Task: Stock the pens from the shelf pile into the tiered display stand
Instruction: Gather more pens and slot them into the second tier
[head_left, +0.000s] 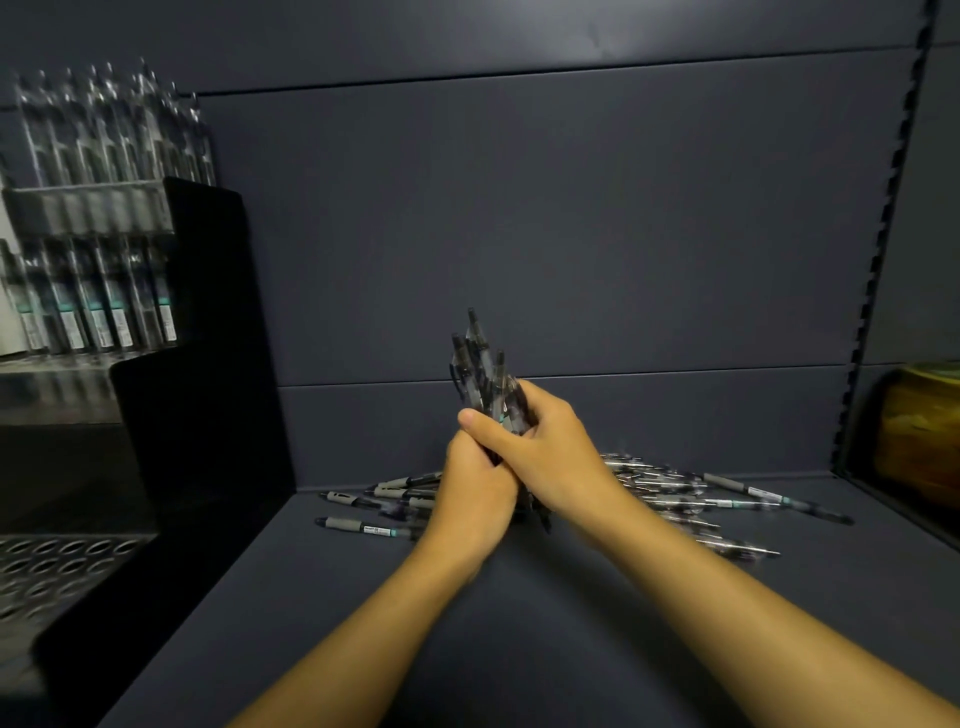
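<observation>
Your left hand (475, 499) and right hand (545, 452) both wrap a bundle of translucent dark-capped pens (480, 371), tips rising above the grip. Square the ends before carrying them left of the grip to the black tiered display stand (208, 332); the loose pile of grey-gripped pens (675, 493) lies just behind.

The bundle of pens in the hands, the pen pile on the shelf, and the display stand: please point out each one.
bundle of pens (480, 364), head view, on the upper barrels above the hands.
pen pile (675, 491), head view, on pens lying right of the hands.
display stand (208, 312), head view, on its black side panel.
</observation>
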